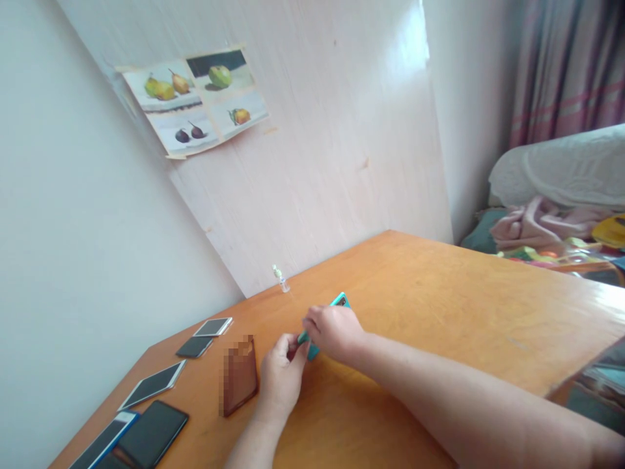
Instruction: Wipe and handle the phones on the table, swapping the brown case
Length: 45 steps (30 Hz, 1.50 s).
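A teal smartphone (pixel 313 352) is held above the wooden table (pixel 405 280), its camera corner showing at the upper right. My left hand (pixel 282 378) grips its near left side, thumb and fingers closed on the edge. Across the middle of the phone lies my right hand (pixel 336 331), fingers curled down over it and covering most of it. The right fingertips are close to the left thumb. Just left of my left hand is a brown translucent phone case (pixel 241 379), partly blurred out.
Along the table's left side lie several phones, among them a white one (pixel 213 327), a black one (pixel 155 431) and a blue-edged one (pixel 105 443). A small clear spray bottle (pixel 281 280) stands near the wall. Cloths (pixel 549 225) are heaped at the right.
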{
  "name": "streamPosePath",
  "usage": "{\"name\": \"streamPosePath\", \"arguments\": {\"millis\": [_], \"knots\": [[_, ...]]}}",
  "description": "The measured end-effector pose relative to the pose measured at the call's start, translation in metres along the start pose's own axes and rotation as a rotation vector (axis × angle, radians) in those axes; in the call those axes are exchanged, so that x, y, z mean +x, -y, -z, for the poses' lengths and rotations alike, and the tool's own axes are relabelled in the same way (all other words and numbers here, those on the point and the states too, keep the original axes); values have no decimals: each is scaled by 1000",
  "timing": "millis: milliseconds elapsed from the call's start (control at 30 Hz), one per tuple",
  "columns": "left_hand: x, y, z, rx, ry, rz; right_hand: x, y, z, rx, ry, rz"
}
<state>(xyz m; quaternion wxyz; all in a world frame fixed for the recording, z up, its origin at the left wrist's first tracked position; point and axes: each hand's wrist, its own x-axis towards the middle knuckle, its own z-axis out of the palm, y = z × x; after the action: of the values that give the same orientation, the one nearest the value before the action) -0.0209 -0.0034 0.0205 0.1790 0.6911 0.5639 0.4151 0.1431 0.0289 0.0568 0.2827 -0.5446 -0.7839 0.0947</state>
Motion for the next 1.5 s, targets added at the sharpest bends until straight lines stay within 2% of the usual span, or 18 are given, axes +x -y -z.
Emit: {"name": "streamPosePath", "arguments": {"millis": [67,100,200,300,367,433,533,600,667,767,867,967,1100,1167,1233,1333,1433,1500], "knots": [[-1,-2,0,-11,15,0,-5,10,-3,0,25,75],[-1,-2,0,-2,17,1,-4,9,-2,-14,28,49],[0,-2,0,37,12,-4,12,-16,11,-81,-1,-176],[0,-1,-2,34,-1,-16,27,-42,23,-110,-24,-278],[-1,-1,-2,35,-8,-18,27,-42,23,-118,-30,-295],[-1,-1,-2,38,-2,-17,18,-27,16,-115,-26,-221],[-2,-2,-1,18,12,-22,-3,4,2,-89,6,12],[-3,-2,-1,12,11,-27,-8,12,-1,-78,21,77],[-4,-2,-2,21,9,-29,-3,3,3,-88,14,-7],[-5,-1,-3,30,13,-31,17,-30,19,-121,-7,-242],[-5,0,-4,21,14,-34,30,-52,30,-143,-22,-315],[-5,0,-4,3,18,-33,22,-37,22,-132,-10,-262],[-4,0,-3,-6,20,-41,-2,3,1,-73,28,11],[-4,0,-3,0,13,-43,-4,8,-1,-66,41,45],[-3,-1,-2,22,2,-43,4,-5,6,-80,44,-60],[-3,-2,-2,58,-9,-50,22,-38,23,-114,19,-262],[-3,-1,-2,59,-1,-56,30,-53,30,-129,1,-313],[-4,-1,-2,51,9,-50,25,-43,25,-123,0,-291]]}}
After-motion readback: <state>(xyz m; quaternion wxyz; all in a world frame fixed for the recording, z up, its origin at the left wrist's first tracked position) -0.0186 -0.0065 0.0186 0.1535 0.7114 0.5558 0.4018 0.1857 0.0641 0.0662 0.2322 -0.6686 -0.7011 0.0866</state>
